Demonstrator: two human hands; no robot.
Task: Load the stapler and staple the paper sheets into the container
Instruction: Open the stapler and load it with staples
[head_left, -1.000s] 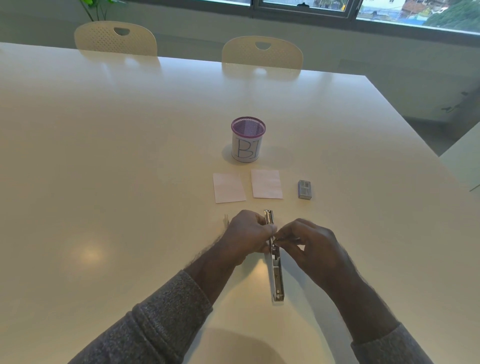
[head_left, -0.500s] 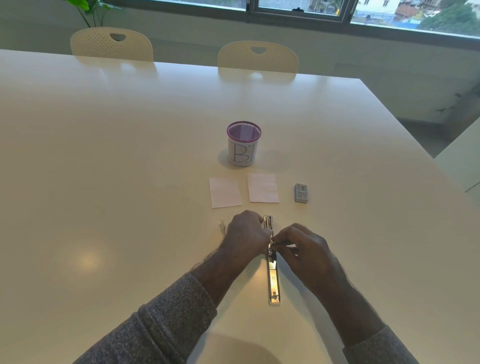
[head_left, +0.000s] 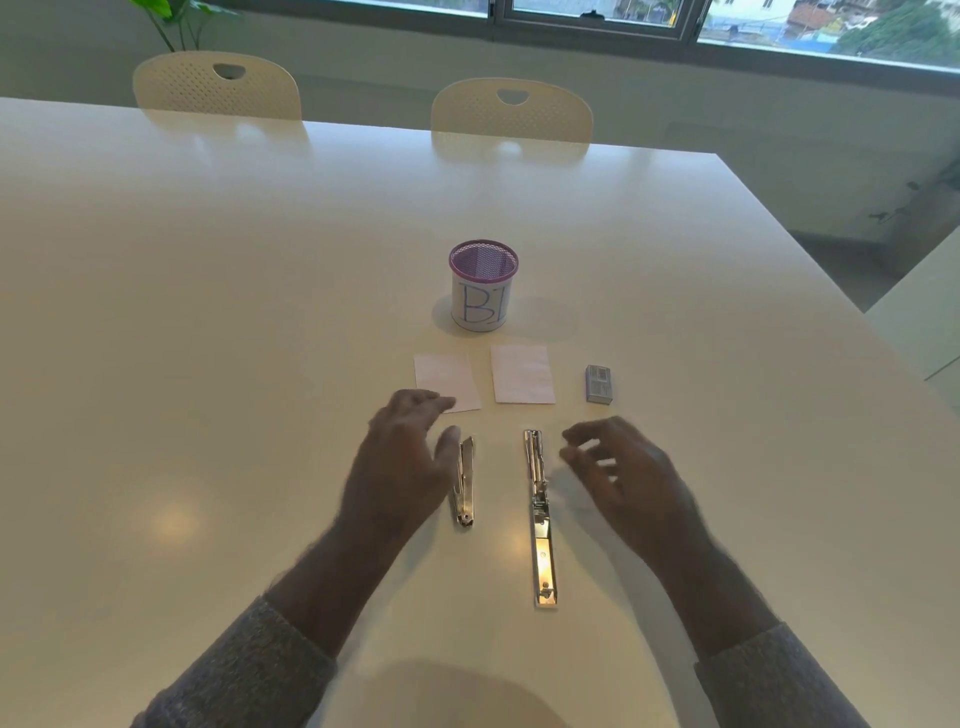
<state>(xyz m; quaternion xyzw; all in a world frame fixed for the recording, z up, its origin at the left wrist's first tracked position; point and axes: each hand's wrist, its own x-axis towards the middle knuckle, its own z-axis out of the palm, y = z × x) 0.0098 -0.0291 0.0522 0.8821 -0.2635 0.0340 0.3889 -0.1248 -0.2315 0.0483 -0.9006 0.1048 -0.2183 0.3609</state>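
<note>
A long metal stapler (head_left: 539, 519) lies opened out flat on the white table (head_left: 208, 338), pointing away from me. A shorter metal stapler part (head_left: 464, 480) lies to its left. My left hand (head_left: 400, 462) hovers just left of that part, fingers spread, holding nothing. My right hand (head_left: 623, 478) hovers right of the stapler, fingers loosely curled and apart, empty. Two pale paper sheets (head_left: 447, 382) (head_left: 522, 374) lie side by side beyond the hands. A small grey staple box (head_left: 599, 384) sits right of them. The purple mesh container (head_left: 483, 285) marked "B" stands behind the sheets.
Two cream chairs (head_left: 218, 85) (head_left: 511, 111) stand at the table's far edge. A plant (head_left: 171, 21) is at the back left, under a window. The table's right edge (head_left: 831, 275) runs diagonally, with another surface (head_left: 919, 322) beyond it.
Both hands were together on the stapler's middle. They have let go and moved apart, and a shorter metal part now lies separate to the left of the stapler.
</note>
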